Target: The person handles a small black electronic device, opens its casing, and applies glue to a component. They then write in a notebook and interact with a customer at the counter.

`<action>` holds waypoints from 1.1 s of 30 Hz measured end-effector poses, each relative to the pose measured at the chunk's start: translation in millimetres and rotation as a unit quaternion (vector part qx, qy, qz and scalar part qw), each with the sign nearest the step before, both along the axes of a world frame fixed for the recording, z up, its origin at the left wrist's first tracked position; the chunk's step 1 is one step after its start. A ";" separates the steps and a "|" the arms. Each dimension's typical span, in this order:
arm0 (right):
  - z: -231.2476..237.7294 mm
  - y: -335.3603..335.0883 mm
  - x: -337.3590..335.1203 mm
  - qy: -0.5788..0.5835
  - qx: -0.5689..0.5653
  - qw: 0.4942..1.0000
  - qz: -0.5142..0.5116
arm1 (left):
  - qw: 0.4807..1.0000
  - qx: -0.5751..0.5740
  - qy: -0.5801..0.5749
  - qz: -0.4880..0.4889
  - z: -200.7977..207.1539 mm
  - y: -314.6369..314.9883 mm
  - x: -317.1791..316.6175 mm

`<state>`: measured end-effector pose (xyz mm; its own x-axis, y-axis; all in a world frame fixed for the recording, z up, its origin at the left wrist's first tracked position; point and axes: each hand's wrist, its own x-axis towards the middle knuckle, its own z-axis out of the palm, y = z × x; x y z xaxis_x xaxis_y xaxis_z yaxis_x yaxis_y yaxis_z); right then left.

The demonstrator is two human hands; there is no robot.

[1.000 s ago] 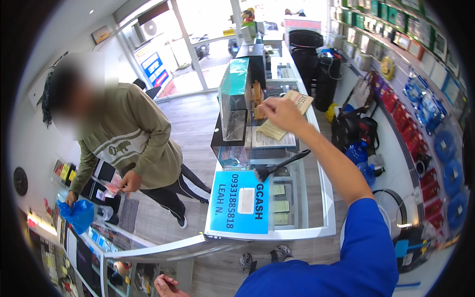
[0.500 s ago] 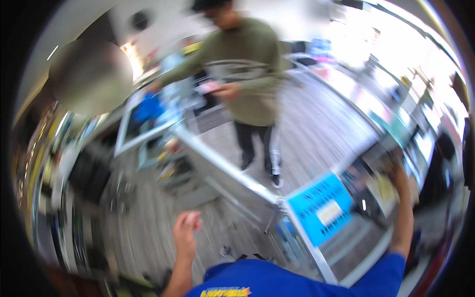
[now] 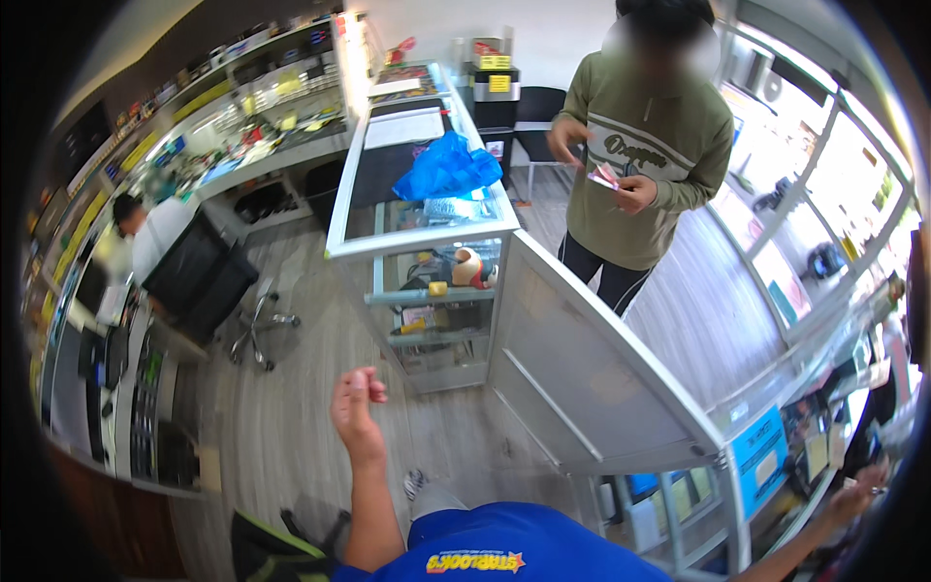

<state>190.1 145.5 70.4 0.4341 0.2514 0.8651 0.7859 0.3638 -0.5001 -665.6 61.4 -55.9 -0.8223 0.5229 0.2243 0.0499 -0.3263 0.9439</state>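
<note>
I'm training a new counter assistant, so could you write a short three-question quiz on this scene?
1. What crumpled blue thing lies on the white-framed glass counter?
2. True or false: the standing person holds pinkish paper.
3. Which of the camera wearer's hands is nearer the blue sign: (a) left hand or (b) right hand?

Key: 1. A blue bag. 2. True. 3. b.

Left hand (image 3: 357, 412) upright in loose curl, right hand (image 3: 858, 492) far outward.
</note>
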 end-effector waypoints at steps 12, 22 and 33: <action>89.5 104.8 -645.6 0.235 -0.180 0.799 0.523 | 0.999 -0.003 0.039 -0.033 51.2 -2.8 -297.2; 94.3 269.9 -1001.2 0.156 -0.246 0.761 0.579 | 0.983 -0.141 0.048 -0.103 -2.6 73.4 -500.4; 115.3 439.8 -1177.7 0.051 -0.298 0.817 0.491 | 0.961 -0.274 -0.027 -0.028 -80.4 139.4 -754.3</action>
